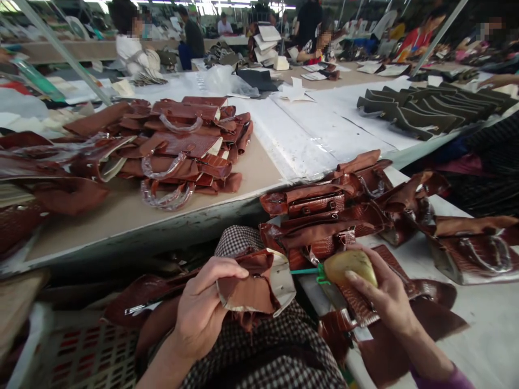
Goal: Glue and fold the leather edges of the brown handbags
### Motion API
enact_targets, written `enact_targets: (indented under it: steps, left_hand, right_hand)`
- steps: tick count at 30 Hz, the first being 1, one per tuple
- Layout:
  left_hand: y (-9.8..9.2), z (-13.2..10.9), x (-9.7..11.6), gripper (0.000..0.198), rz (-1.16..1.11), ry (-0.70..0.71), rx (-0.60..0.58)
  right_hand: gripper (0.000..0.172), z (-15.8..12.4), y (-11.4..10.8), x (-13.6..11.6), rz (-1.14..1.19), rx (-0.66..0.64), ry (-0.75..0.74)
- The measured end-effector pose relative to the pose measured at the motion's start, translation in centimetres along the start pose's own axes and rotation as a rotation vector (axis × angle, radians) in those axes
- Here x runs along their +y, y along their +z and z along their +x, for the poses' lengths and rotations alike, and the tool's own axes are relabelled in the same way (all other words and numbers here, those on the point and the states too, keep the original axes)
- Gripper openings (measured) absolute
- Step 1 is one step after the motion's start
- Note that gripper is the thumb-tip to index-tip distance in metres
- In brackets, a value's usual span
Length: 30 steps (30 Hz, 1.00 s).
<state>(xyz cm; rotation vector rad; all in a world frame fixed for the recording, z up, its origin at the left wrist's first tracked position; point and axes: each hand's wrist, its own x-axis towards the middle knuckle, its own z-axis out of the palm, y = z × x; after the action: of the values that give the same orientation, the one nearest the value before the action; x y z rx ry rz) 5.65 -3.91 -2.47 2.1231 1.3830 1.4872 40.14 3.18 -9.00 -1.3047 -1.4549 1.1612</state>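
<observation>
Brown handbag (247, 294), lower centre, looks soft, best held by edge, where your left fingers (227, 266) pinch; right fingers (361, 284) wrap yellow squeeze bottle (346, 265).

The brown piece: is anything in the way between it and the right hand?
Only the yellow bottle that the right hand holds, its thin tube bridging the gap toward the pale side of the brown piece in the left hand. Whether they touch is unclear. Nothing else visible stands between.
</observation>
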Motion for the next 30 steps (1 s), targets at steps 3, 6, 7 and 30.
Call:
enact_targets:
  steps: [3,6,7,30]
  left_hand:
    - [-0.1,0.2,0.2,0.011,0.0,-0.035,0.005]
    - [-0.2,0.1,0.4,0.013,-0.029,-0.098,0.014]
    - [-0.2,0.1,0.5,0.013,-0.039,-0.114,0.018]
    - [0.1,-0.5,1.1,0.016,-0.152,-0.118,0.0]
  right_hand:
    - [0.049,1.3,0.5,-0.4,-0.076,-0.036,-0.068]
    - [0.044,2.1,1.1,-0.6,-0.123,-0.044,-0.154]
    - [0.044,2.3,1.2,-0.6,-0.139,-0.05,-0.177]
    - [0.048,2.8,0.0,0.0,-0.203,-0.205,-0.174]
